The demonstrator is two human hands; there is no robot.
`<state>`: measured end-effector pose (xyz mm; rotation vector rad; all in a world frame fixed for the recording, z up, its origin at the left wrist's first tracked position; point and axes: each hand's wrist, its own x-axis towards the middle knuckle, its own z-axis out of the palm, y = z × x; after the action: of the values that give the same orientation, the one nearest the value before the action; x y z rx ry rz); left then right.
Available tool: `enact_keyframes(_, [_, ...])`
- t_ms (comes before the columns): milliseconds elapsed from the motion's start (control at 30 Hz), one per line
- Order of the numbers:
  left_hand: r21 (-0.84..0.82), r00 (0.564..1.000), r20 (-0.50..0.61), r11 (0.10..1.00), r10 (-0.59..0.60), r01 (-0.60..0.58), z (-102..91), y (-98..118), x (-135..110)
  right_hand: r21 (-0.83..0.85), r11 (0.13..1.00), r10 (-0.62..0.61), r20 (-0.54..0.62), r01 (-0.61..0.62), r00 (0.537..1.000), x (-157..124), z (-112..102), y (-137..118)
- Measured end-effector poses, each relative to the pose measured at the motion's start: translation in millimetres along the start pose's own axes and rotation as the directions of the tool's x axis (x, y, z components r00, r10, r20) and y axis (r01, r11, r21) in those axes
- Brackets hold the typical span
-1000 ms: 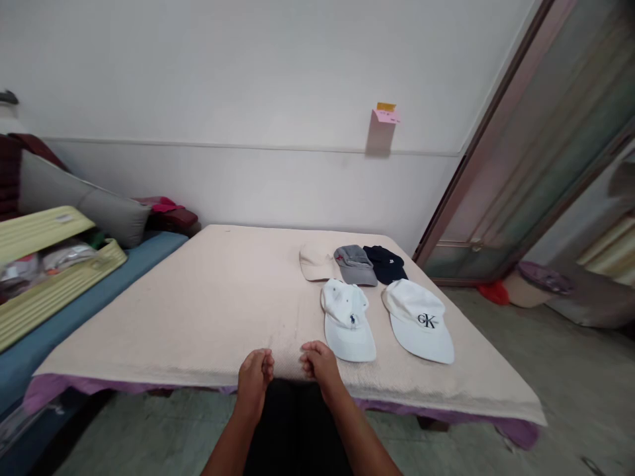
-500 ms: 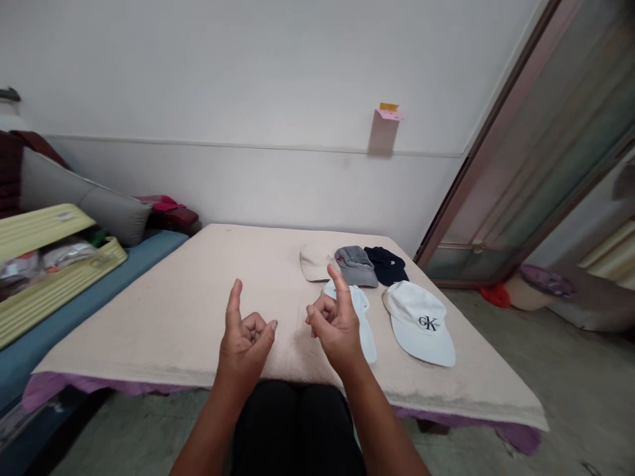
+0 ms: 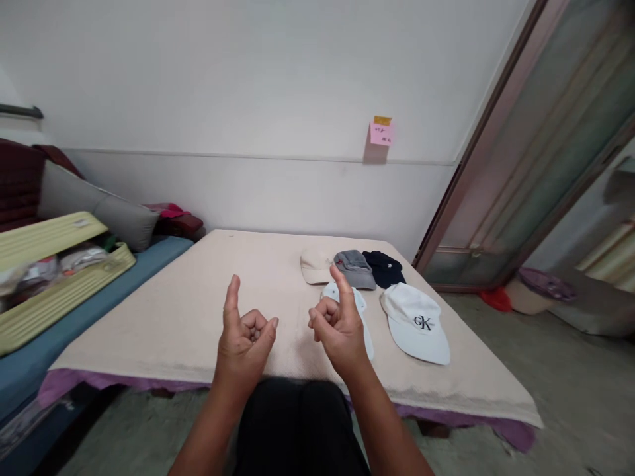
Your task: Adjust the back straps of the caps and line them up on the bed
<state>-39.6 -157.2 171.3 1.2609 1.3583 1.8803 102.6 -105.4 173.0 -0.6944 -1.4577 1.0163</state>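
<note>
Both my hands are raised above the near edge of a low table covered with a cream cloth (image 3: 188, 311). My left hand (image 3: 243, 344) has its fingers curled into the palm with one finger pointing up, and holds nothing. My right hand (image 3: 338, 327) makes the same shape, also with nothing in it. Behind my right hand lies a white cap (image 3: 366, 334), partly hidden. To its right is a white cap with a black logo (image 3: 415, 322). Further back sit a cream cap (image 3: 312, 266), a grey cap (image 3: 354, 268) and a navy cap (image 3: 384, 266).
An open yellow-green case (image 3: 59, 284) with packets rests on a blue mattress (image 3: 30, 370) at the left, beside a grey cushion (image 3: 104, 215). A pink note (image 3: 381, 133) sticks to the wall. A glass sliding door (image 3: 526, 165) stands at the right.
A second ago both hands rested closed on the table's near edge. They lifted and each raised one finger. The view has since tilted slightly.
</note>
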Motion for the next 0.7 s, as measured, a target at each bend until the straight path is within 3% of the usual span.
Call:
enact_keyframes(233, [0.035,0.999,0.050,0.999,-0.018,0.017,-3.0,1.2,-0.6,-0.009,1.000,0.010,0.004,-0.010,1.000,-2.9,-5.1,6.2])
enact_keyframes(300, [0.103,0.994,0.091,0.993,-0.068,0.058,-3.7,-10.3,-1.3,-0.028,0.999,0.045,0.029,-0.045,0.999,-4.5,-7.5,21.7])
enact_keyframes(400, [0.200,0.976,0.138,0.970,-0.169,0.140,-0.2,-45.0,-8.2,-0.031,0.985,0.172,0.048,-0.171,0.984,-11.4,-11.8,62.6])
enact_keyframes(467, [0.265,0.948,0.203,0.946,-0.243,0.186,4.4,-75.9,-18.7,0.081,0.925,0.373,-0.004,-0.371,0.928,-20.4,-17.3,95.8])
enact_keyframes(500, [0.296,0.930,0.224,0.929,-0.292,0.220,6.6,-91.7,-25.8,0.186,0.856,0.500,-0.060,-0.483,0.864,-26.2,-21.6,111.9])
enact_keyframes(600, [0.354,0.907,0.229,0.898,-0.354,0.261,10.2,-132.1,-50.8,0.292,0.767,0.628,-0.166,-0.571,0.760,-46.9,-41.1,151.1])
enact_keyframes(700, [0.408,0.919,0.227,0.888,-0.324,0.212,9.3,-155.4,-72.4,0.391,0.710,0.698,-0.286,-0.585,0.657,-66.4,-64.9,174.3])
